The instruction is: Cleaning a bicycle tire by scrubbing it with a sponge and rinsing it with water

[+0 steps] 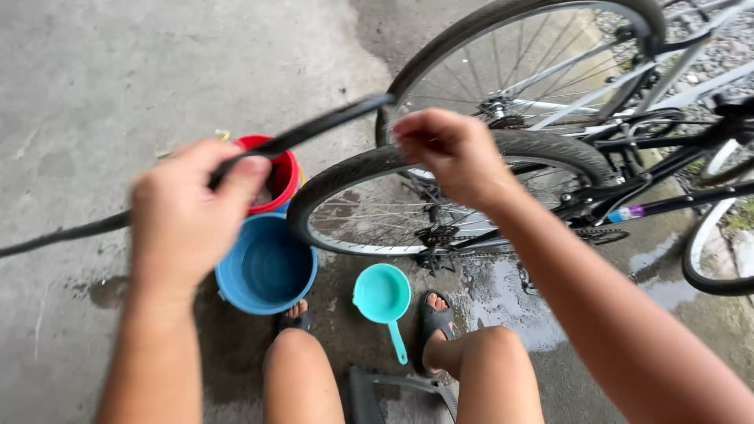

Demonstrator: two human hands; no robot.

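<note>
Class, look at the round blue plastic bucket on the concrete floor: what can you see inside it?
Inside the round blue plastic bucket only bare blue wall and bottom show; I cannot tell if it holds water. The left hand, holding a black rubber tube, covers its left edge.

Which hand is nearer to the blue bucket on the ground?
Left. The left hand, gripping a black rubber tube, hangs just above and left of the blue bucket. The right hand is farther off, up by the bicycle wheel.

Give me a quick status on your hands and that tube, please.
Left hand gripping long black rubber inner tube. Right hand pinching its far end. Round blue plastic bucket below.
</note>
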